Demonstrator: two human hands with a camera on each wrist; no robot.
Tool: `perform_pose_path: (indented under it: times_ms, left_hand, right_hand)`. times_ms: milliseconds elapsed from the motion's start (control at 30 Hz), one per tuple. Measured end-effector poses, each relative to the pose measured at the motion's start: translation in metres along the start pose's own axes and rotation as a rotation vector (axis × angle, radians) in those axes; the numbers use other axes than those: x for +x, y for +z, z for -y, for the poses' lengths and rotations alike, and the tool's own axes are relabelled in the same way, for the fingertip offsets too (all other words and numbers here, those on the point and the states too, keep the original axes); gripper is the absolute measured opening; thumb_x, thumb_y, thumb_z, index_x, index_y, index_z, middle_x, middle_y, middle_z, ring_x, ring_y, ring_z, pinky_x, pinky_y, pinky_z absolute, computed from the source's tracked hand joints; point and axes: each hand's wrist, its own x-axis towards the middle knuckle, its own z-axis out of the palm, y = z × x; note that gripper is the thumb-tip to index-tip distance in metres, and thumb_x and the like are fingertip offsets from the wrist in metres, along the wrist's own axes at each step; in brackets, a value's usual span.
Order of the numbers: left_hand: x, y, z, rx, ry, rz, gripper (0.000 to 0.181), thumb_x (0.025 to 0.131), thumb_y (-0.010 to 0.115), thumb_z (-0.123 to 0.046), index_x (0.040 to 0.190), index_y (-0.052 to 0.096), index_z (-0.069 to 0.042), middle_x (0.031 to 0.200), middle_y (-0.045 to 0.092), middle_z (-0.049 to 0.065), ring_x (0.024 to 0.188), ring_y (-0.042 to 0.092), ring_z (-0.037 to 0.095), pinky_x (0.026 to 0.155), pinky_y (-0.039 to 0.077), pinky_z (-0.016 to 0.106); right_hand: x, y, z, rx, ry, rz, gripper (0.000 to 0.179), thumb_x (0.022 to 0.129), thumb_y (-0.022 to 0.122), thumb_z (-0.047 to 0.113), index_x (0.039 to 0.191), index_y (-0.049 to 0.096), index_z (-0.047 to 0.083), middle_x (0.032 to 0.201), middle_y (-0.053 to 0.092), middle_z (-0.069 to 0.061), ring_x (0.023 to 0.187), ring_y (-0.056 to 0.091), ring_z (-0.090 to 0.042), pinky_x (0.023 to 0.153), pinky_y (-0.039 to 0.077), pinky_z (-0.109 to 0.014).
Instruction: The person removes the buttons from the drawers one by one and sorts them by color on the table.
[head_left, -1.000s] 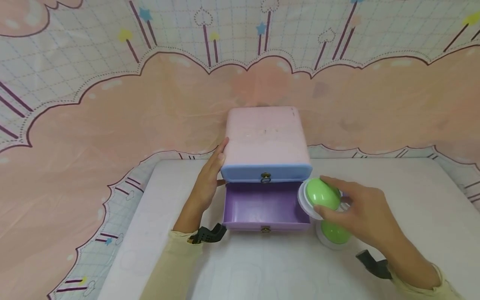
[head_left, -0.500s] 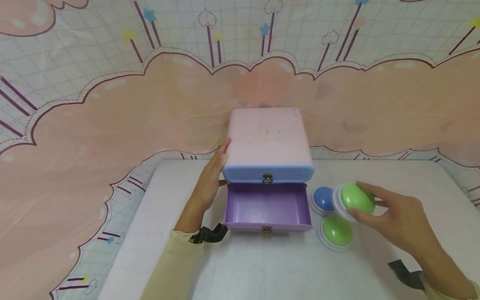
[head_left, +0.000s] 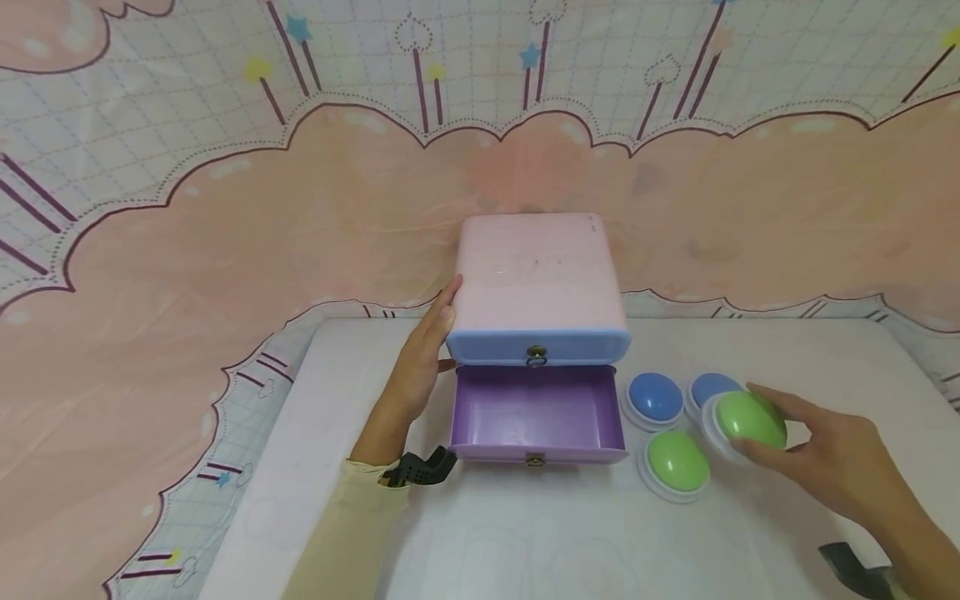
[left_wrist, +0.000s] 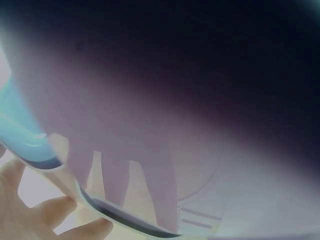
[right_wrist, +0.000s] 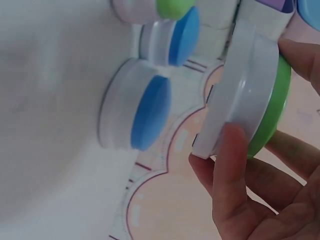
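Observation:
A small box with a pink top [head_left: 540, 275] and blue upper drawer front [head_left: 480, 347] stands in the middle, its purple lower drawer [head_left: 536, 412] pulled out with nothing in it. My left hand [head_left: 411, 367] lies with extended fingers along the box's left side. To the right, my right hand [head_left: 843, 458] grips a green-domed push button [head_left: 752, 419] between thumb and fingers. Its white base [right_wrist: 242, 95] is tilted and raised off the table in the right wrist view. Two blue-domed buttons [head_left: 656, 397] and another green-domed button [head_left: 678, 460] sit right of the drawer.
The white table [head_left: 525, 542] extends around the box on both sides. Behind it hangs a patterned cloth [head_left: 375, 200] with peach clouds. Black straps [head_left: 423, 467] show at both wrists, and dark blur covers much of the left wrist view.
My right hand has carried the green button rightward and nearer to me, away from the drawer's right edge. The blue buttons have come into view behind it. My left hand keeps its place.

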Motion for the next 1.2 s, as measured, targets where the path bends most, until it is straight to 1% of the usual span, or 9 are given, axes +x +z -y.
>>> perform_pose_path:
  times_ms: [67, 133, 200, 300, 400, 633, 867, 1000, 1200]
  left_hand:
    - [0.0, 0.001, -0.001, 0.0, 0.001, 0.001, 0.046, 0.108, 0.032, -0.052, 0.155, 0.031, -0.054, 0.166, 0.02, -0.024, 0.151, 0.028, 0.021, 0.104, 0.04, 0.073]
    - [0.0, 0.001, -0.002, -0.002, 0.005, 0.004, 0.047, 0.109, 0.032, -0.051, 0.155, 0.031, -0.054, 0.166, 0.019, -0.023, 0.152, 0.027, 0.022, 0.104, 0.04, 0.073]
    - [0.0, 0.002, -0.002, -0.002, 0.007, 0.002, 0.047, 0.109, 0.032, -0.051, 0.155, 0.031, -0.054, 0.167, 0.019, -0.023, 0.152, 0.027, 0.022, 0.104, 0.04, 0.073]
    - [0.0, 0.001, -0.002, -0.003, 0.005, 0.004, 0.047, 0.108, 0.032, -0.051, 0.155, 0.03, -0.054, 0.167, 0.019, -0.022, 0.151, 0.028, 0.023, 0.104, 0.04, 0.073]
    - [0.0, 0.001, -0.003, -0.002, -0.005, 0.004, 0.047, 0.108, 0.032, -0.051, 0.155, 0.031, -0.054, 0.167, 0.02, -0.023, 0.15, 0.03, 0.023, 0.104, 0.04, 0.073]
    - [0.0, 0.002, -0.004, 0.005, -0.006, 0.0, 0.047, 0.108, 0.032, -0.052, 0.155, 0.031, -0.054, 0.167, 0.02, -0.02, 0.15, 0.031, 0.025, 0.103, 0.041, 0.072]
    - [-0.001, 0.001, -0.003, 0.023, -0.015, -0.01, 0.046, 0.108, 0.032, -0.054, 0.154, 0.031, -0.056, 0.167, 0.02, -0.022, 0.151, 0.03, 0.024, 0.103, 0.042, 0.073]
    - [-0.001, -0.001, 0.0, 0.018, -0.015, -0.012, 0.046, 0.108, 0.032, -0.053, 0.154, 0.031, -0.056, 0.167, 0.02, -0.021, 0.15, 0.031, 0.026, 0.103, 0.042, 0.072]
    - [-0.001, 0.0, 0.0, 0.011, -0.008, -0.01, 0.046, 0.108, 0.032, -0.053, 0.154, 0.032, -0.055, 0.166, 0.021, -0.021, 0.15, 0.031, 0.025, 0.102, 0.042, 0.073]
  right_hand:
    - [-0.001, 0.001, -0.005, -0.003, 0.0, 0.009, 0.1, 0.078, 0.074, 0.073, 0.147, 0.052, 0.003, 0.135, 0.056, -0.036, 0.103, 0.056, -0.051, 0.081, 0.053, -0.066]
    - [-0.001, 0.002, -0.008, -0.004, 0.004, 0.024, 0.1, 0.078, 0.073, 0.073, 0.146, 0.052, 0.003, 0.137, 0.055, -0.035, 0.113, 0.051, -0.056, 0.086, 0.048, -0.072]
    - [-0.001, 0.003, -0.011, 0.001, 0.015, 0.052, 0.102, 0.078, 0.072, 0.074, 0.147, 0.05, 0.002, 0.138, 0.054, -0.035, 0.117, 0.048, -0.058, 0.088, 0.045, -0.074]
    - [-0.001, 0.004, -0.013, 0.01, 0.039, 0.106, 0.107, 0.078, 0.07, 0.075, 0.151, 0.045, 0.001, 0.14, 0.052, -0.035, 0.118, 0.046, -0.059, 0.088, 0.044, -0.075]
    - [-0.001, 0.006, -0.015, 0.015, 0.055, 0.136, 0.108, 0.078, 0.071, 0.075, 0.152, 0.043, 0.001, 0.141, 0.051, -0.036, 0.119, 0.046, -0.059, 0.088, 0.044, -0.075]
    - [-0.005, 0.013, -0.021, 0.002, 0.02, 0.125, 0.1, 0.077, 0.076, 0.07, 0.146, 0.052, 0.003, 0.137, 0.057, -0.034, 0.116, 0.05, -0.058, 0.088, 0.046, -0.073]
    - [-0.008, 0.021, -0.022, 0.002, 0.036, 0.16, 0.098, 0.075, 0.079, 0.068, 0.144, 0.054, 0.004, 0.132, 0.06, -0.033, 0.11, 0.054, -0.055, 0.087, 0.048, -0.072]
    - [-0.009, 0.024, -0.024, -0.003, 0.031, 0.149, 0.096, 0.075, 0.081, 0.066, 0.143, 0.055, 0.003, 0.132, 0.06, -0.033, 0.112, 0.054, -0.056, 0.088, 0.047, -0.072]
    - [-0.008, 0.028, -0.026, -0.001, 0.041, 0.177, 0.098, 0.073, 0.081, 0.066, 0.143, 0.055, 0.002, 0.134, 0.059, -0.033, 0.117, 0.051, -0.057, 0.091, 0.047, -0.071]
